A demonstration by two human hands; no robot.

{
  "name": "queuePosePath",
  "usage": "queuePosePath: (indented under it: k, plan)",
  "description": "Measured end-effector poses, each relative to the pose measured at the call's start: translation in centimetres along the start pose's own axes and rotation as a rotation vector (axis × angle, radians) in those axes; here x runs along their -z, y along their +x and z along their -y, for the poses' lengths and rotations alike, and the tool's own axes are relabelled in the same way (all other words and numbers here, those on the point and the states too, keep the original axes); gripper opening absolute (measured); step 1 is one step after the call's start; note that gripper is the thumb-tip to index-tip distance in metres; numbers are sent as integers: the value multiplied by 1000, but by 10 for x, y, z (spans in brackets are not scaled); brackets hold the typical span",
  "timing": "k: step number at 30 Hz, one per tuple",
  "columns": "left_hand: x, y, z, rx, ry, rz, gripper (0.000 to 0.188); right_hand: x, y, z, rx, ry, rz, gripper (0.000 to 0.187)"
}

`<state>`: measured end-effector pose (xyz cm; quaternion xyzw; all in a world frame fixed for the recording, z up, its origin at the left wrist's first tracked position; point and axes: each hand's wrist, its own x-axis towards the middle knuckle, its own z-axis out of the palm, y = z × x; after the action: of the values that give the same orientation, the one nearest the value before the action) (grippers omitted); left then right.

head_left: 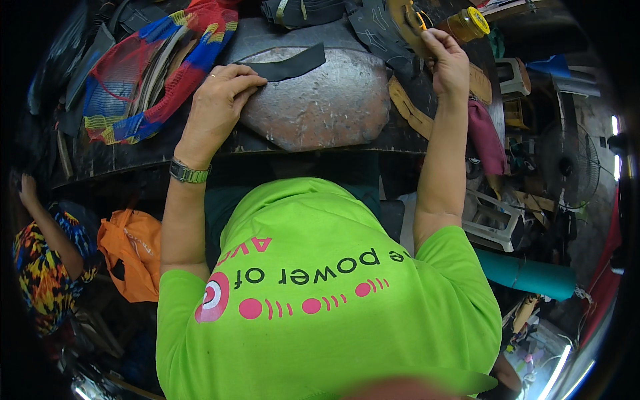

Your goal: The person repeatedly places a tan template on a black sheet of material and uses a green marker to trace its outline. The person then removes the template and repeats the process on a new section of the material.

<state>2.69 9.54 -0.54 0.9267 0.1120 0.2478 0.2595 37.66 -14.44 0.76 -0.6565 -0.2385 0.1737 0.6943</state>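
My left hand (223,100) is closed at the near left corner of a flat black strip (293,65), with thumb and fingers pinching its end. The strip has a slanted right end and lies over a worn grey-brown slab (320,110) with cut corners. My right hand (450,63) is raised at the far right, its thumb and forefinger pinched together beside a small orange piece (421,19) and a curved brown piece (405,30). What those fingers hold, if anything, is too small to tell.
A jar with a yellow lid (478,22) stands beyond my right hand. Black marked sheets (377,33) lie behind the slab, tan cut pieces (409,108) to its right. A red, blue and yellow mesh bag (110,100) fills the left. Another person's arm (57,233) shows at far left.
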Motion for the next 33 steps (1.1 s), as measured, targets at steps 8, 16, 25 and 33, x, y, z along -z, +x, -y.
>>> queuePosePath:
  k: [8, 16, 25, 33]
  plan:
    - [-11, -4, -19, 116, -312, -90, 18, -34, -51, 11, -66, 431, 133, 16]
    - [6, -24, -27, 109, -265, 80, 25, -93, -118, 15, -41, -166, 562, 16]
    - [-3, -32, -30, 116, -15, -116, 32, -106, -123, 17, 64, -701, 594, 21]
    - [-4, -32, -32, 246, -227, -94, 51, -122, -121, 27, 227, -835, 639, 26]
